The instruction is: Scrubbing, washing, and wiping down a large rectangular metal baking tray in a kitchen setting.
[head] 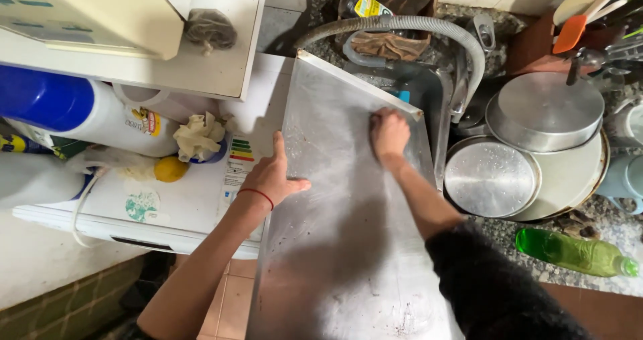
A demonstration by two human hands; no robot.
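Note:
A large flat metal baking sheet (348,246) leans over the sink, its far edge resting near the tap. My left hand (274,176) grips its left edge, thumb lying on the metal, a red thread around the wrist. My right hand (390,134) is closed and pressed against the sheet's upper right part; whatever it holds is hidden under the fingers. The right forearm wears a dark fuzzy sleeve (495,286).
Upturned metal pans (546,109) and lids (491,178) are stacked right of the sink. A green bottle (575,253) lies on the speckled counter. A grey hose (402,24) arcs above the sink. A white appliance (181,206) at left carries a blue-capped jug (80,112), rags and a lemon (171,169).

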